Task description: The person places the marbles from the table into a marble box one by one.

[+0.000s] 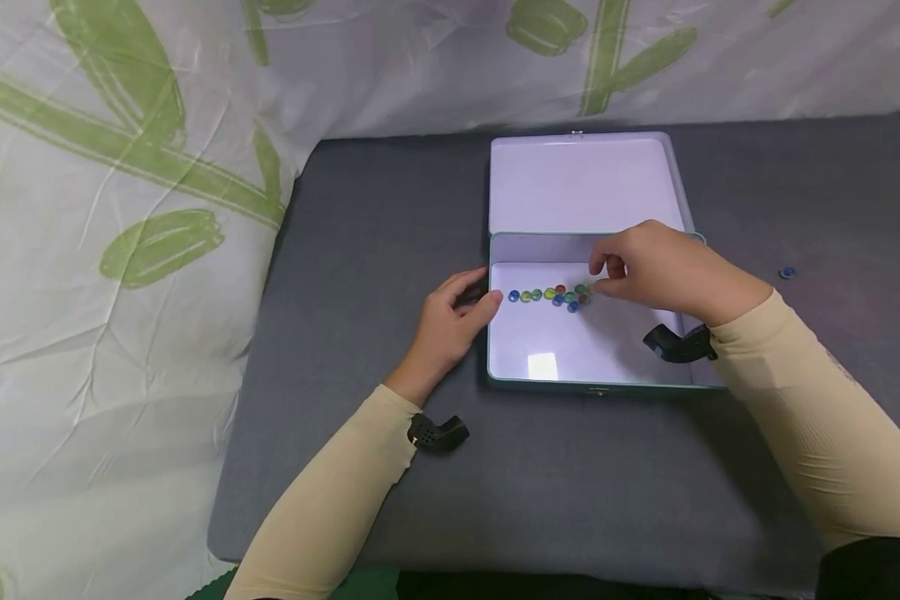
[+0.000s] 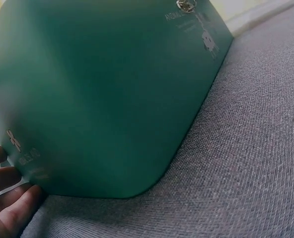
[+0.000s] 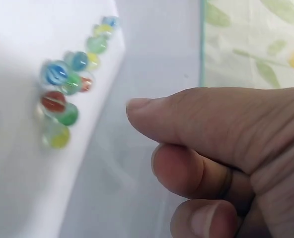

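Note:
A shallow green metal box (image 1: pixel 540 346) with a white inside lies with its hinged lid (image 1: pixel 581 183) folded back. Several glass marbles (image 1: pixel 537 295) in blue, green, yellow and red form a line on its floor, bunched at the right end. My left hand (image 1: pixel 453 321) grips the box's left wall, thumb over the rim and fingers along the outer side; its fingertips (image 2: pixel 25 198) meet the green wall low down. Over the box, my right hand (image 1: pixel 656 267) hovers beside the bunched marbles (image 3: pixel 62 101), fingers loosely bent, nothing between thumb and fingertips.
One blue marble (image 1: pixel 787 272) lies on the grey cloth-covered table (image 1: pixel 390 217) to the right of the box. A pale sheet with a green leaf print (image 1: pixel 161 250) hangs behind and to the left. Metal clasps show on the box front (image 1: pixel 598 391) and lid.

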`<state>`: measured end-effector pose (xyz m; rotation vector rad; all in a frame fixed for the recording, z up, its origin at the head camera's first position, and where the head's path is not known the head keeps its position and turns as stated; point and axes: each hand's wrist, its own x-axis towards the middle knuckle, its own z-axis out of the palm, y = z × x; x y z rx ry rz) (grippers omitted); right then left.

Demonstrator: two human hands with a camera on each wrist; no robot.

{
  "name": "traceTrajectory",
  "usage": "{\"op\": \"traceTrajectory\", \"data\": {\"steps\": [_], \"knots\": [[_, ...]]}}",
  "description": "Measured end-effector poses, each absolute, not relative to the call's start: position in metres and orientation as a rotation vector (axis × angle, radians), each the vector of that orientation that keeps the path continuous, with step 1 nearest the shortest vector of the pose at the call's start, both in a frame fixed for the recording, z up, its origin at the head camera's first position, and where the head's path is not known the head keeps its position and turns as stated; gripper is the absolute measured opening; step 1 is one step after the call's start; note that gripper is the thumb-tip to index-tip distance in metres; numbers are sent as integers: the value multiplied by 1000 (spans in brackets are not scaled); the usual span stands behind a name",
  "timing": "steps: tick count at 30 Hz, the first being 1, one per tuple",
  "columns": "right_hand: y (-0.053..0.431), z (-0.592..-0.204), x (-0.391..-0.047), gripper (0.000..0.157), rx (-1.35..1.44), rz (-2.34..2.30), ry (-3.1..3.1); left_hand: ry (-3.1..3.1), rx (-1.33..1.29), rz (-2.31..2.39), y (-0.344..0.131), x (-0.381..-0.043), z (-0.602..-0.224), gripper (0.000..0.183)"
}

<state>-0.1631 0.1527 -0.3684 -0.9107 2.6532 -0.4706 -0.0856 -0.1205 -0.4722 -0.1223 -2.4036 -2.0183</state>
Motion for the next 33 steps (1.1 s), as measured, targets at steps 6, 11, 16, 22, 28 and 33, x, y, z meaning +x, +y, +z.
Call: {"op": "traceTrajectory", "data": {"steps": [6, 11, 16, 22, 28, 33], "knots": [[164, -357, -162, 8, -837, -518, 2694, -2389, -123, -2022, -123, -85, -472, 58], [176, -354, -162, 10, -801, -540, 2745, -2394, -114, -2019, -127, -85, -473, 57], [190, -353, -165, 14, -765, -530, 2799, -2404, -109, -2003, -130, -87, -472, 55], [219, -356, -169, 23, -619, -576, 2841, -2413, -97, -2004, -129, -88, -473, 54], [259, -370, -176, 35, -425, -616, 2846, -2409, -87, -2004, -129, -90, -475, 54], [285, -381, -182, 40, -344, -578, 2870, -2406, -86, -2002, -132, -90, -475, 53]]}}
